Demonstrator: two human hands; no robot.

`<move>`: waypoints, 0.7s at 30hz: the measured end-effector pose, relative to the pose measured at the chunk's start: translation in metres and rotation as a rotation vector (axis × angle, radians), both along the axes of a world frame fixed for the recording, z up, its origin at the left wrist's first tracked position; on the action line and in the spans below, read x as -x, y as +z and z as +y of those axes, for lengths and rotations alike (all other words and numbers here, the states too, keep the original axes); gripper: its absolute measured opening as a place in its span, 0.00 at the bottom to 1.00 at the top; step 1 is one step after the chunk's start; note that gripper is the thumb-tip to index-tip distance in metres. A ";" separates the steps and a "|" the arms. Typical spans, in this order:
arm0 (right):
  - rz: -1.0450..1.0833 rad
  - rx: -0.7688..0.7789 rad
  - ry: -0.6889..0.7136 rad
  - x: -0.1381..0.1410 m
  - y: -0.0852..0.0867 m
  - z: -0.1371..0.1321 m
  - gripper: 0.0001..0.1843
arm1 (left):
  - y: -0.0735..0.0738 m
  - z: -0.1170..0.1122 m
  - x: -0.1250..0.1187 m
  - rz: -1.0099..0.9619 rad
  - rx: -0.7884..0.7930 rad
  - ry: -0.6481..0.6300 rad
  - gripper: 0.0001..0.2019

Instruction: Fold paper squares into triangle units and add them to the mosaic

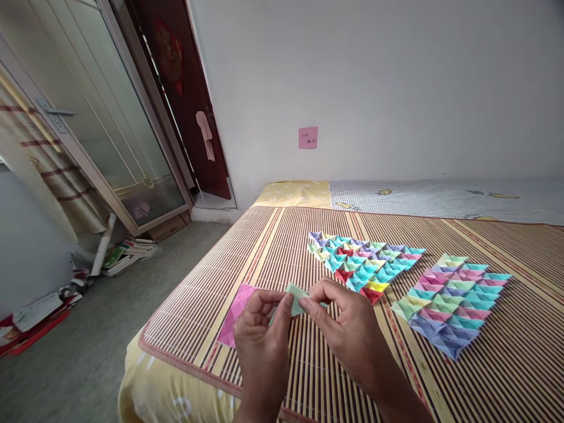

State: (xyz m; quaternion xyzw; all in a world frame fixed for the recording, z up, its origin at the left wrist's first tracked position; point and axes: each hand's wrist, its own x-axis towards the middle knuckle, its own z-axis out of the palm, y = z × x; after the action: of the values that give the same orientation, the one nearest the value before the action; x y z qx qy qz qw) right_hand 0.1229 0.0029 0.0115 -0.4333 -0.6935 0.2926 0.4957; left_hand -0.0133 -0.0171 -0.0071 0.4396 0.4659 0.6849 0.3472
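My left hand [261, 335] and my right hand [346, 329] both pinch a small light-green folded paper [295, 295] between fingertips, held just above a striped bamboo mat [506, 376]. A pink paper sheet [237, 311] lies flat on the mat under and left of my left hand. Two flat panels of many joined folded paper pieces lie beyond: one mostly teal and purple panel [363, 261] right above my right hand, and a second multicoloured panel [452, 302] farther right.
The mat covers a bed with a yellow sheet [145, 393] at the front edge. A white wall with a pink sticky note [308, 137] stands behind. A glass door [101, 117], papers and books [126, 254] lie on the floor at left.
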 end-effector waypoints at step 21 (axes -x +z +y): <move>-0.079 0.060 -0.027 0.002 -0.002 0.000 0.14 | 0.003 0.005 0.003 -0.177 0.063 -0.079 0.08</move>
State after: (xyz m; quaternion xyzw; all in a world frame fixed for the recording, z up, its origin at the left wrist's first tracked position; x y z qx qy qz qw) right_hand 0.1212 0.0026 0.0098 -0.4685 -0.6974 0.2894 0.4587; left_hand -0.0164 -0.0122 -0.0040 0.3840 0.4372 0.6919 0.4275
